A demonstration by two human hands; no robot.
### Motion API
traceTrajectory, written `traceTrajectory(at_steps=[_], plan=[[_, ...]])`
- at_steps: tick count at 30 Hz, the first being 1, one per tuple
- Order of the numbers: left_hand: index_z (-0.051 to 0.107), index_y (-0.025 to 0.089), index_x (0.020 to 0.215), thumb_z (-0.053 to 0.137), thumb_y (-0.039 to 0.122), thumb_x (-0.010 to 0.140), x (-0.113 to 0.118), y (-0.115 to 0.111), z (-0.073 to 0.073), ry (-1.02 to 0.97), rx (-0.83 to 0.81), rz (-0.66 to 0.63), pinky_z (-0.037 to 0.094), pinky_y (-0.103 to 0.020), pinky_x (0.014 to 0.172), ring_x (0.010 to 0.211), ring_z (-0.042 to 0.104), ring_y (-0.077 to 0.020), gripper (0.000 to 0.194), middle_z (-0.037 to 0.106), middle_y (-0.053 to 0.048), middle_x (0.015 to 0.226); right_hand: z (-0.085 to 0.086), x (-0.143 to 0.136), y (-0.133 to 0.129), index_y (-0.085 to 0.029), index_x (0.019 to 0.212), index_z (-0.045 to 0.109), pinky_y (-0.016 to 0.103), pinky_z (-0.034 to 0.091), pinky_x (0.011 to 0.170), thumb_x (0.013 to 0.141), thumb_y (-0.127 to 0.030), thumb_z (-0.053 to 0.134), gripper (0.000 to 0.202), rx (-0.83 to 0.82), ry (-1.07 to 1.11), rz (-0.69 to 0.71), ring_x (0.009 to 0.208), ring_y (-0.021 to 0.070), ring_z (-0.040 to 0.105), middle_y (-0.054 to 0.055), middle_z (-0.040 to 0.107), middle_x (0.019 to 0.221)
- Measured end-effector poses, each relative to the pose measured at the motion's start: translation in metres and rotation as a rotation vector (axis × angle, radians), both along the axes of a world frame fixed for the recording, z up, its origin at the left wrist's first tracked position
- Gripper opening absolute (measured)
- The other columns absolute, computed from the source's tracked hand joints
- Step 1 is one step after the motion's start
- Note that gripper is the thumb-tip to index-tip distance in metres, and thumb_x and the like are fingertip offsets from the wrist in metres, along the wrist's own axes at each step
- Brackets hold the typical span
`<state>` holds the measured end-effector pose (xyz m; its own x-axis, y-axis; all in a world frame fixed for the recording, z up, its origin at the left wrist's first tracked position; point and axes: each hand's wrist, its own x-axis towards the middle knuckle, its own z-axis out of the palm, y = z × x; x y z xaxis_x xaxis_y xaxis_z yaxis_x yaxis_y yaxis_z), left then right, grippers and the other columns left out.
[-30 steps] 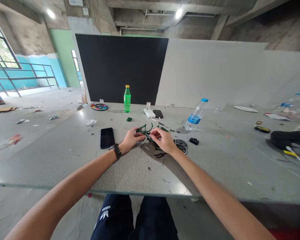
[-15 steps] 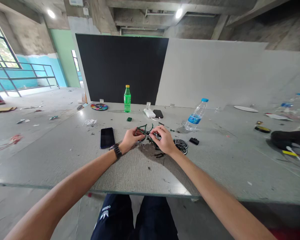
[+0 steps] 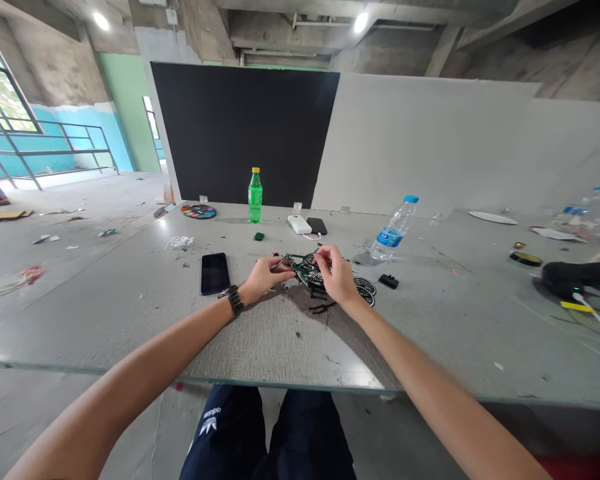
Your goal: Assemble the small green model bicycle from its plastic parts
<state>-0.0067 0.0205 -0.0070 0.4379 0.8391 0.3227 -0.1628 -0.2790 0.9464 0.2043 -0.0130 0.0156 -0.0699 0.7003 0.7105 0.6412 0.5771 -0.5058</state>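
Observation:
A small green model bicycle frame (image 3: pixel 297 259) is pinched in my left hand (image 3: pixel 266 279), just above the table. My right hand (image 3: pixel 334 272) is closed at the frame's right end, with thumb and forefinger together near a thin round part that looks like a small wheel (image 3: pixel 310 260). What exactly sits between those fingertips is too small to make out. Two loose spoked wheels (image 3: pixel 365 290) lie just right of my right wrist. Thin dark parts (image 3: pixel 321 308) rest on the table below the hands.
On the table (image 3: pixel 250 340) lie a phone (image 3: pixel 215 273), a small green piece (image 3: pixel 259 237), a white power bank (image 3: pixel 299 225) and a black clip-like block (image 3: pixel 389 281). A green bottle (image 3: pixel 255 197) stands behind, and a tilted water bottle (image 3: pixel 394 230) is at right.
My right hand has moved slightly right and up along the model. The green frame now sits lower and flatter, and a round wheel-like part shows between the hands.

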Motion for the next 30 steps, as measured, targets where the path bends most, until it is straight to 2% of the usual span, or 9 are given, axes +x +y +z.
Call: traceTrajectory(at_steps=[4, 7, 10, 17, 20, 24, 27, 30], plan=[[0.068, 0.008, 0.103, 0.087, 0.031, 0.071, 0.0, 0.0, -0.001, -0.081, -0.073, 0.001, 0.052, -0.029, 0.074, 0.075, 0.068, -0.0162, 0.044, 0.075, -0.009, 0.085, -0.002, -0.002, 0.0, -0.024, 0.099, 0.05, 0.031, 0.044, 0.061, 0.102, -0.036, 0.048, 0.013, 0.028, 0.014, -0.011, 0.063, 0.0174, 0.057, 0.002, 0.063, 0.078], [0.064, 0.008, 0.115, 0.089, 0.031, 0.068, 0.0, 0.003, -0.003, -0.178, -0.159, -0.01, 0.056, -0.032, 0.076, 0.074, 0.069, -0.0161, 0.058, 0.075, -0.008, 0.087, -0.004, -0.005, -0.001, -0.024, 0.099, 0.05, 0.031, 0.046, 0.063, 0.102, -0.036, 0.048, 0.013, 0.07, 0.048, 0.003, 0.066, 0.0181, 0.06, 0.003, 0.064, 0.079], [0.064, 0.008, 0.119, 0.091, 0.031, 0.067, 0.001, 0.007, -0.006, -0.245, -0.209, -0.012, 0.057, -0.032, 0.078, 0.074, 0.07, -0.0157, 0.063, 0.075, -0.008, 0.088, -0.004, -0.006, -0.003, -0.024, 0.1, 0.05, 0.032, 0.049, 0.066, 0.102, -0.036, 0.049, 0.012, 0.115, 0.051, 0.021, 0.069, 0.0186, 0.063, 0.003, 0.065, 0.081], [0.071, 0.008, 0.1, 0.091, 0.038, 0.065, 0.002, 0.011, -0.009, -0.354, -0.235, 0.02, 0.057, -0.034, 0.083, 0.074, 0.071, -0.0158, 0.051, 0.074, -0.007, 0.083, -0.004, -0.01, -0.007, -0.024, 0.1, 0.052, 0.033, 0.052, 0.069, 0.102, -0.037, 0.05, 0.013, 0.15, 0.014, 0.02, 0.075, 0.0208, 0.069, 0.005, 0.068, 0.084], [0.069, 0.009, 0.104, 0.088, 0.046, 0.068, 0.003, 0.009, -0.008, -0.315, -0.223, 0.012, 0.058, -0.035, 0.082, 0.075, 0.072, -0.0177, 0.056, 0.075, -0.008, 0.085, -0.004, -0.012, -0.008, -0.024, 0.099, 0.051, 0.032, 0.053, 0.069, 0.102, -0.037, 0.05, 0.013, 0.153, 0.019, 0.037, 0.075, 0.0207, 0.07, 0.004, 0.068, 0.083], [0.064, 0.011, 0.113, 0.081, 0.054, 0.075, 0.002, 0.006, -0.004, -0.175, -0.192, -0.081, 0.058, -0.036, 0.081, 0.079, 0.073, -0.0197, 0.06, 0.077, -0.012, 0.09, -0.003, -0.014, -0.01, -0.024, 0.099, 0.052, 0.031, 0.052, 0.066, 0.103, -0.037, 0.048, 0.014, 0.151, -0.009, 0.033, 0.072, 0.0198, 0.068, 0.004, 0.068, 0.082], [0.066, 0.01, 0.101, 0.082, 0.051, 0.075, 0.001, 0.005, -0.002, -0.12, -0.143, -0.099, 0.058, -0.034, 0.081, 0.077, 0.072, -0.018, 0.051, 0.076, -0.012, 0.09, -0.002, -0.015, -0.011, -0.024, 0.098, 0.053, 0.031, 0.051, 0.065, 0.102, -0.038, 0.049, 0.015, 0.142, -0.047, 0.023, 0.069, 0.0188, 0.066, 0.003, 0.067, 0.081], [0.065, 0.01, 0.095, 0.084, 0.053, 0.072, 0.001, 0.006, -0.003, -0.123, -0.158, -0.083, 0.058, -0.033, 0.077, 0.072, 0.07, -0.0166, 0.052, 0.075, -0.01, 0.086, -0.001, -0.013, -0.01, -0.024, 0.098, 0.053, 0.031, 0.052, 0.068, 0.102, -0.039, 0.049, 0.016, 0.123, -0.055, 0.021, 0.071, 0.019, 0.067, 0.003, 0.068, 0.082]])
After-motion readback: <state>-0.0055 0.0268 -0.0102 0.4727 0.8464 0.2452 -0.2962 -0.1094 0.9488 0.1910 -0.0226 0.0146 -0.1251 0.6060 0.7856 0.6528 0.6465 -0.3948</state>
